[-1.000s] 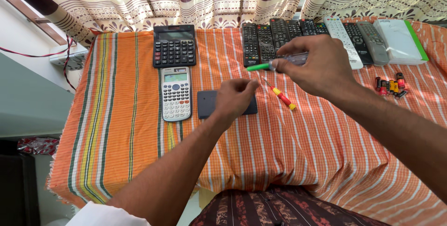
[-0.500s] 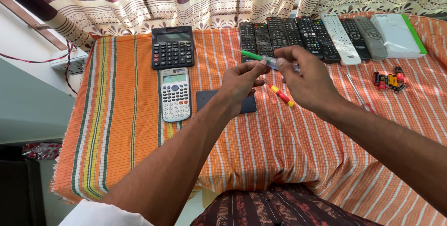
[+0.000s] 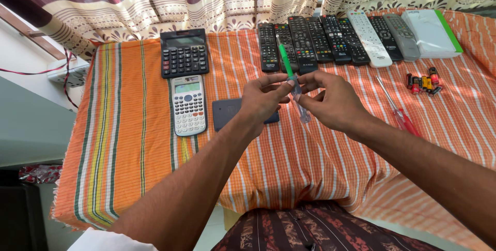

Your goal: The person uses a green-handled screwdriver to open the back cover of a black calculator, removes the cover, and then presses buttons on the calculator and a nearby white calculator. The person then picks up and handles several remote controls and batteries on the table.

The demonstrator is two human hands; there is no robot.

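Observation:
A small screwdriver with a green shaft [image 3: 283,57] and a clear handle end [image 3: 302,110] is held above the orange striped cloth [image 3: 129,142], its green end pointing away toward the remotes. My left hand [image 3: 261,102] pinches it from the left. My right hand [image 3: 330,98] grips it from the right, and the fingertips of both hands meet at its middle. Under my left hand lies a flat dark rectangular cover [image 3: 226,112], partly hidden by the hand.
A black calculator [image 3: 183,52] and a grey scientific calculator [image 3: 188,103] lie at the left. Several remotes [image 3: 320,39] line the back, with a white box [image 3: 431,31] at the far right. A red-handled screwdriver [image 3: 400,114] and loose batteries [image 3: 422,81] lie at the right.
My left hand left the dark cover and joined my right hand on the green screwdriver. The tool turned from lying sideways to pointing away from me.

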